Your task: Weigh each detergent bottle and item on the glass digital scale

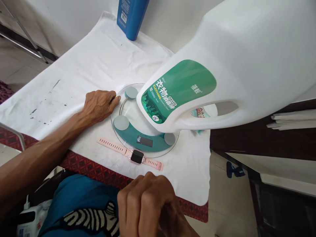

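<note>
A large white jug of clothing disinfectant (177, 89) with a green label stands on a round glass scale (133, 136). Its top reaches past the upper right of the view. My left hand (100, 104) rests on the white cloth at the scale's left edge, fingers curled in, thumb at the glass rim. My right hand (148, 202) is closed above the table's front edge, knuckles up; whatever may be inside it is hidden. Between my right hand and the scale lies a pink-strapped smartwatch (137, 156), stretched out flat with a dark screen.
A blue bottle (132, 18) stands at the back of the cloth-covered table (61, 89). Partly behind the jug's handle is a small printed packet (201, 112). Dark slippers (234, 169) lie on the floor at right. A white bottle (31, 219) shows at lower left.
</note>
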The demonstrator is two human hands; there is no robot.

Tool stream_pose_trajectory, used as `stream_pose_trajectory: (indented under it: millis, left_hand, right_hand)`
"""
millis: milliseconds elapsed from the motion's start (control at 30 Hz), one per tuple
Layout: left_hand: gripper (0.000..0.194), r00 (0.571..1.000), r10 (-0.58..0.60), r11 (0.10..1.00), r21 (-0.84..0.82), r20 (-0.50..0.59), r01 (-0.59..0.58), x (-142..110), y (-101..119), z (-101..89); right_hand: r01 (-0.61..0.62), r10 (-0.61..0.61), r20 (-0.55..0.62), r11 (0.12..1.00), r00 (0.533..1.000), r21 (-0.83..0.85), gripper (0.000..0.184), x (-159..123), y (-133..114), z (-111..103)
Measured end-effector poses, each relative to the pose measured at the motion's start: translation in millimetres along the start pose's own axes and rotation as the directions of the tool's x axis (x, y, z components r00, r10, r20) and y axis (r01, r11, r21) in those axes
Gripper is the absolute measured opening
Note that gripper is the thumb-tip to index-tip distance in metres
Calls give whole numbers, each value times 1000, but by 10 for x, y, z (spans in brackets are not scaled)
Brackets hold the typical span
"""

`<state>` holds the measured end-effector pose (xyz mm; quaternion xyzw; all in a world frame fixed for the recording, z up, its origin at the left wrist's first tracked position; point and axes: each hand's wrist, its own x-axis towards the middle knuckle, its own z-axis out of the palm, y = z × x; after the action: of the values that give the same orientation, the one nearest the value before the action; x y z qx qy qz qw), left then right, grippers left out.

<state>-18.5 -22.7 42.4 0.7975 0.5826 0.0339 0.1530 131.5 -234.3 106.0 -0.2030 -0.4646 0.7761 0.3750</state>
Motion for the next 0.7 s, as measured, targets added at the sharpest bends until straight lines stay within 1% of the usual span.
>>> stream_pose_trajectory:
  millis: [33,67,100,167,200,233,267,300,333,367,400,433,467,500,533,567,600,633,667,700]
  left_hand:
    - [44,1000,-3,1000,0,3,3,0,2,0]
    - [44,1000,-6,1000,-2,5,6,0,4,0]
    - [45,1000,-8,1000,-7,6,8,1,6,0]
    - [45,1000,-9,1000,-15,2,9,3,7,2]
    - [45,1000,-8,1000,-17,-1,8,4,7,4]
    - [45,1000,-6,1000,-19,-4,6,5,7,6]
    - [45,1000,-5,1000,-21,-7,5,7,6,8]
    - [44,1000,-4,1000,-23,-9,4,8,5,10]
    - [43,1000,-5,1000,-26,-9,4,9,4,11]
    - [43,1000,-5,1000,-30,-10,5,10,2,13]
    - [43,1000,-6,999,-34,-10,6,10,0,14]
    - [43,1000,-7,999,-37,-10,6,10,-1,14]
    - [43,1000,-8,999,-38,-9,8,10,-3,14]
    - [43,1000,-10,999,-40,-6,10,10,-4,14]
    - [43,1000,-13,999,-43,-4,13,10,-4,15]
    - [43,1000,-16,999,-48,-2,16,11,-5,15]
    - [43,1000,-19,998,-53,-1,19,12,-6,16]
    - [43,1000,-21,998,-57,-3,21,14,-6,16]
    - [43,1000,-20,998,-56,-5,19,16,-7,17]
    - [43,1000,-16,999,-51,-9,16,18,-8,16]
  right_hand:
    - [9,-6,-164,1000,986,14,51,1,-11,-22]
    - [32,-22,-294,999,956,29,50,-4,-25,-43]
    - [66,-48,-365,997,930,38,51,-12,-41,-68]
    - [154,-139,-396,988,908,6,54,-37,-77,-141]
    - [209,-206,-415,977,886,-37,54,-54,-98,-191]
    - [256,-273,-443,962,854,-100,53,-74,-123,-246]
    - [292,-340,-493,940,801,-175,51,-98,-152,-305]
    - [312,-406,-563,914,720,-260,50,-122,-187,-363]
    - [309,-465,-641,885,610,-347,48,-145,-225,-419]
    - [284,-524,-709,852,471,-441,46,-164,-266,-473]
    - [239,-584,-748,811,316,-534,43,-175,-309,-523]
    - [187,-646,-748,762,155,-619,39,-176,-352,-571]
    - [138,-697,-717,709,-6,-691,34,-165,-393,-617]
    - [97,-733,-667,660,-134,-745,29,-142,-431,-663]
    - [65,-752,-619,623,-227,-780,24,-108,-465,-709]
    - [49,-761,-590,601,-269,-798,22,-66,-495,-756]
    - [47,-770,-579,590,-268,-806,22,-20,-520,-804]
    - [53,-782,-579,584,-231,-810,25,27,-541,-852]
    - [58,-794,-585,584,-163,-809,26,72,-558,-900]
    - [59,-807,-585,582,-78,-811,26,113,-575,-947]
